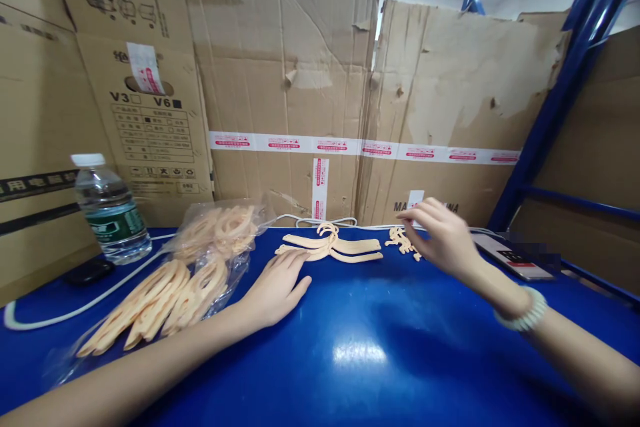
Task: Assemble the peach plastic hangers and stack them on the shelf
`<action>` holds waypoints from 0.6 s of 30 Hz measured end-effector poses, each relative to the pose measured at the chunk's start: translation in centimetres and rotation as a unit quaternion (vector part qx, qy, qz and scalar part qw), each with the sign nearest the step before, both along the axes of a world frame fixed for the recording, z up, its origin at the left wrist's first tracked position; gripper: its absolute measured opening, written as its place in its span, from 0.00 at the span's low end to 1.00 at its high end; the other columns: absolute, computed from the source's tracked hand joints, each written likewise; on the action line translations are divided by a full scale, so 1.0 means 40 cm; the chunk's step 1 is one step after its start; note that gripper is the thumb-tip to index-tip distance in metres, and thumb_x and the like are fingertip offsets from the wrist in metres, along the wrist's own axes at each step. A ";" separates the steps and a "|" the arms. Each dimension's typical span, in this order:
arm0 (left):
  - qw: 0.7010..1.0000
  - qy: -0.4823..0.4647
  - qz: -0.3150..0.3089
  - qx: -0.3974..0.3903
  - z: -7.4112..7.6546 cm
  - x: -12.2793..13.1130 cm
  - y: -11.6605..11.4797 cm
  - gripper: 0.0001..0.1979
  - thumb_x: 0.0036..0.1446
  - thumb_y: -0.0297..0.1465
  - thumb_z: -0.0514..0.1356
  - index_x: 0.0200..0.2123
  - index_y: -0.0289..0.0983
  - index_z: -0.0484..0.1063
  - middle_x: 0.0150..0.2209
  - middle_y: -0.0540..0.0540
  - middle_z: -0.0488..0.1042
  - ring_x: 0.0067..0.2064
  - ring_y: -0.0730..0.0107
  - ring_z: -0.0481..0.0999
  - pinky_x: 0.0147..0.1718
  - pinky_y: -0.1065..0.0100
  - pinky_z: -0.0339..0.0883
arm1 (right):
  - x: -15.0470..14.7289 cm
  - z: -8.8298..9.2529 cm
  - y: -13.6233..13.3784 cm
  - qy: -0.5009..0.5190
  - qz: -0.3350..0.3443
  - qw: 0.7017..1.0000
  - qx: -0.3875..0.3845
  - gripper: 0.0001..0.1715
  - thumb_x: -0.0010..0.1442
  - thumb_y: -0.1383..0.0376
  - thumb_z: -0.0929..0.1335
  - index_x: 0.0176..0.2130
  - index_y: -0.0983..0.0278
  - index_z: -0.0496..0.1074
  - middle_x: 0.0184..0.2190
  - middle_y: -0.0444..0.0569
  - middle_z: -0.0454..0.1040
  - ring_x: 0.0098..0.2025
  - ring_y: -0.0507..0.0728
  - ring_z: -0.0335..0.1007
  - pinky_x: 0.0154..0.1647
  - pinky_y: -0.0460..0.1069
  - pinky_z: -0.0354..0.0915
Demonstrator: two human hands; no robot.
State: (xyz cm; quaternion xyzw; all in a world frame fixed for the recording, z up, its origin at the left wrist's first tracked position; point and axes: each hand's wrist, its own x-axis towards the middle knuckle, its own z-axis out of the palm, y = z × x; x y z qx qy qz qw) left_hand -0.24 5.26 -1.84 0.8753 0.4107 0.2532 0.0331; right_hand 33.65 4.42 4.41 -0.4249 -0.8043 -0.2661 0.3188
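My left hand [276, 288] and my right hand [443, 235] are bare, as are my forearms [165, 355] as far as they show. Around my right wrist [505, 290] I wear a pale, greenish-white bracelet [524, 312], chunky and ridged like close-set rounded beads. My fingers [293, 261] are slender, slightly blurred on the right.

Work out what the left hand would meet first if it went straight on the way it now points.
The left hand would probably meet the pale hangers; it overlaps their left part in the picture, though depth leaves contact unclear.
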 end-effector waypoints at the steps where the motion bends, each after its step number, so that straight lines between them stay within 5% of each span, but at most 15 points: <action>1: 1.000 0.010 0.002 0.004 -0.003 -0.002 0.002 0.22 0.61 0.33 0.52 0.56 0.29 0.66 0.58 0.31 0.68 0.61 0.48 0.65 0.60 0.45 0.54 | 0.002 -0.006 0.026 -0.020 -0.027 0.998 -0.046 0.08 0.64 0.66 0.66 0.43 0.65 0.73 0.41 0.51 0.74 0.42 0.58 0.70 0.44 0.54 0.69; 4: 0.999 0.033 0.008 0.019 -0.007 -0.005 0.007 0.21 0.62 0.32 0.52 0.57 0.31 0.65 0.58 0.33 0.69 0.61 0.49 0.65 0.59 0.45 0.55 | 0.009 -0.035 0.099 -0.074 -0.071 0.982 -0.157 0.08 0.58 0.73 0.68 0.36 0.66 0.78 0.33 0.54 0.76 0.41 0.60 0.70 0.41 0.51 0.66; 7: 0.998 0.046 0.012 0.033 -0.008 -0.005 0.007 0.20 0.62 0.31 0.52 0.57 0.33 0.65 0.58 0.35 0.69 0.60 0.52 0.66 0.59 0.46 0.57 | 0.018 -0.069 0.142 -0.099 -0.068 0.975 -0.185 0.11 0.57 0.76 0.67 0.36 0.67 0.79 0.34 0.56 0.77 0.40 0.60 0.69 0.40 0.50 0.64; 18: 0.998 0.047 0.033 0.035 -0.013 -0.003 0.007 0.19 0.62 0.30 0.52 0.56 0.36 0.66 0.57 0.37 0.71 0.60 0.51 0.66 0.60 0.41 0.52 | 0.030 -0.119 0.170 -0.084 -0.051 0.983 -0.154 0.11 0.59 0.71 0.66 0.29 0.65 0.77 0.33 0.56 0.73 0.37 0.61 0.66 0.36 0.51 0.61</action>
